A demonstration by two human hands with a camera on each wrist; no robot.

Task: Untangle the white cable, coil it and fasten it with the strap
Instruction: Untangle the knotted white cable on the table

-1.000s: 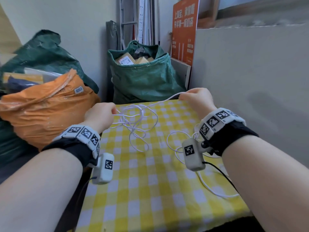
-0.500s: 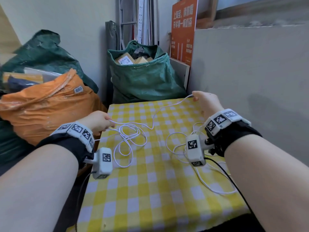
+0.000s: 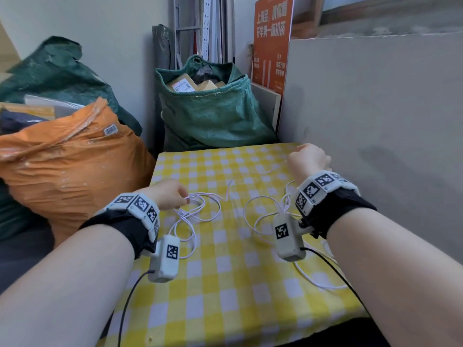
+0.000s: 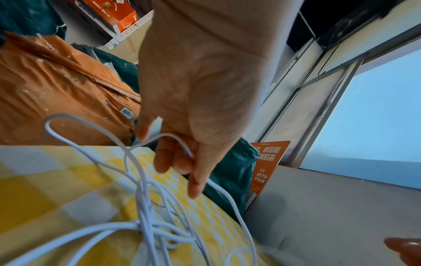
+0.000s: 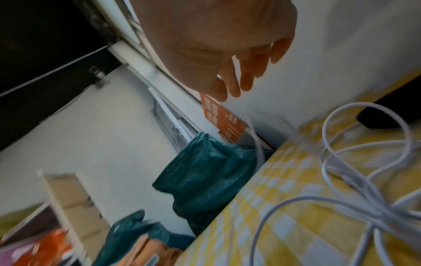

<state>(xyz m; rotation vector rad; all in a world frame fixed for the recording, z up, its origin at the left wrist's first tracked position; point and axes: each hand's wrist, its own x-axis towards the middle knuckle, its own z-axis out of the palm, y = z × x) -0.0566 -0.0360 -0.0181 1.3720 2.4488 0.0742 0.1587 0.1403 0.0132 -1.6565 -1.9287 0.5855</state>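
**Yellow check, white cable half loose**

Yellow-and-white checked cloth covers the surface in front of me, pushed up against a grey wall on my right. Beyond its far edge stands a green sack with cardboard parcels in its mouth, and off to my left slumps an orange sack with a barcode label. An orange sign leans behind the green one.

The white cable sprawls across the cloth in two loose bunches, one by each wrist, with a thin run lying between them.

My left hand sits at the left edge of the surface, thumb and fingers pinching a loop of the cable; from the left wrist view the strand bends over my fingers and drops into the knotted bunch below. My right hand is raised near the wall, well apart from the left. Its fingers hang loosely curled, and though the right wrist view is blurred, they seem to hold nothing.
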